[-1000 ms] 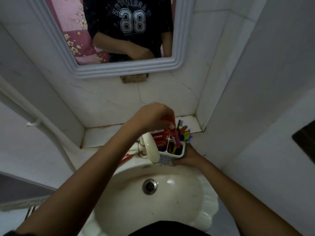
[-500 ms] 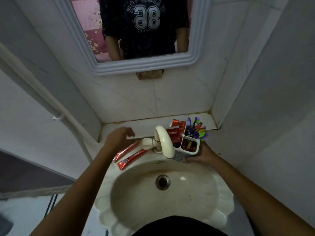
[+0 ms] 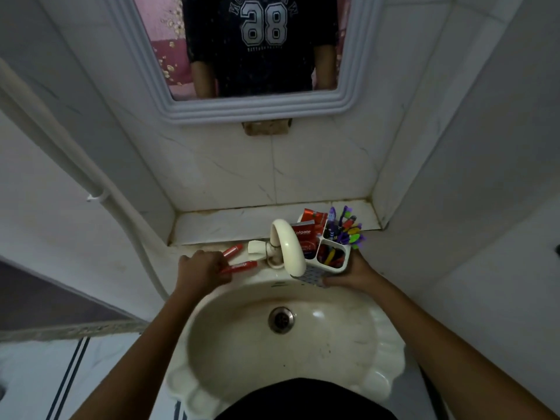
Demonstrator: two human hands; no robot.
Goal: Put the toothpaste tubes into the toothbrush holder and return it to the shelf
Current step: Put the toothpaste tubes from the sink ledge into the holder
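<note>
Two slim red toothpaste tubes [image 3: 239, 261] lie on the back rim of the cream ceramic sink [image 3: 391, 344], left of the curved cream plastic tap [image 3: 288, 247]. Knuckles up, the left hand [image 3: 201, 269] rests on their near ends, fingers curled over them; whether it actually grips one cannot be told. Right of the tap, the right hand [image 3: 353, 275] clasps the white divided toothbrush holder [image 3: 327, 265] at its base, keeping it tilted, with red toothpaste boxes [image 3: 307, 233] and colourful toothbrushes [image 3: 348, 228] inside.
</note>
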